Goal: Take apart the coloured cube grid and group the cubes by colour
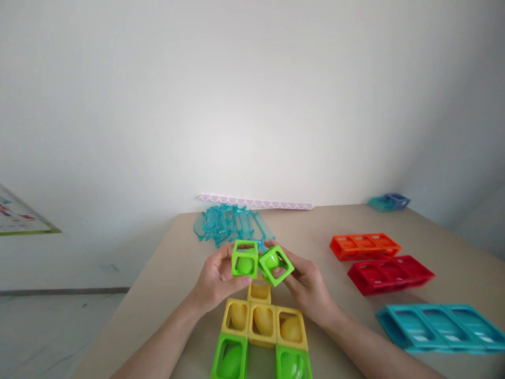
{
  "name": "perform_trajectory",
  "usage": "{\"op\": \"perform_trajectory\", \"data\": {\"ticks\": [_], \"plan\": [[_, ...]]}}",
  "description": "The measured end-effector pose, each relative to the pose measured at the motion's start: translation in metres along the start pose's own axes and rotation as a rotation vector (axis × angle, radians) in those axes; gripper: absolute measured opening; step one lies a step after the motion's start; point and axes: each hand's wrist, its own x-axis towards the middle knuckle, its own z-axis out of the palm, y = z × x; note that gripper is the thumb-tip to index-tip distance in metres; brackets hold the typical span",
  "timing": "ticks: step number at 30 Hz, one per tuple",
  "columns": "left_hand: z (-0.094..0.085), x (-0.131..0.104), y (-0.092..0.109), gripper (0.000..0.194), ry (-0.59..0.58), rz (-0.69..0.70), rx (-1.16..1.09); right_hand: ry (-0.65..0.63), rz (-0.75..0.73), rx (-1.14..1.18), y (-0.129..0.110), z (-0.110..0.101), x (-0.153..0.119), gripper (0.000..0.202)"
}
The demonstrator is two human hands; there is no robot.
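Observation:
My left hand (216, 280) grips a light green hollow cube block (245, 259) with a rounded green piece inside. My right hand (310, 284) is closed on a second green cube block (276, 265), tilted, its corner close to or touching the first; I cannot tell which. Both are held above a yellow cube block (259, 291). Below that stands a row of yellow cube blocks (262, 322), each with a rounded yellow piece inside. Nearest me, a green block (230, 358) and another green block (292, 362) adjoin the row's two ends.
Translucent blue plastic pieces (231, 222) lie heaped at the back, before a patterned lilac strip (256, 202) by the wall. To the right lie an orange block row (365, 246), a red block row (390, 275) and a teal block row (444, 327). Blue blocks (395, 201) sit in the far corner.

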Motion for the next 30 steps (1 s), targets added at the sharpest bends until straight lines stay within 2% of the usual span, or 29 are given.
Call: {"op": "perform_trajectory", "data": {"ticks": [2,5,8,13,16,22,27,30], "plan": [[0.001,-0.003,0.0,0.051,-0.044,-0.028,0.002,-0.029,0.03,0.01,0.001,0.0,0.0,0.028],[0.003,-0.005,-0.001,0.051,-0.069,-0.047,-0.002,-0.03,0.065,-0.047,-0.001,-0.001,0.001,0.035],[0.004,-0.005,0.0,0.05,-0.083,-0.069,0.007,-0.019,0.06,-0.069,-0.006,-0.002,0.003,0.033],[0.004,-0.006,0.005,0.034,-0.08,-0.058,0.065,-0.104,-0.004,-0.032,-0.013,-0.004,0.005,0.032],[0.005,-0.005,0.006,0.031,-0.064,-0.063,0.076,-0.115,-0.014,-0.037,-0.013,-0.004,0.004,0.031],[0.006,-0.003,0.001,0.049,-0.051,-0.132,0.037,-0.131,-0.036,-0.072,-0.014,-0.002,0.003,0.029],[0.005,-0.001,0.0,0.046,0.047,-0.076,0.093,-0.092,-0.025,-0.105,-0.012,-0.003,-0.001,0.023],[0.004,0.0,0.0,0.046,0.149,0.015,0.087,-0.085,-0.107,-0.19,-0.011,-0.005,-0.005,0.049]]}}
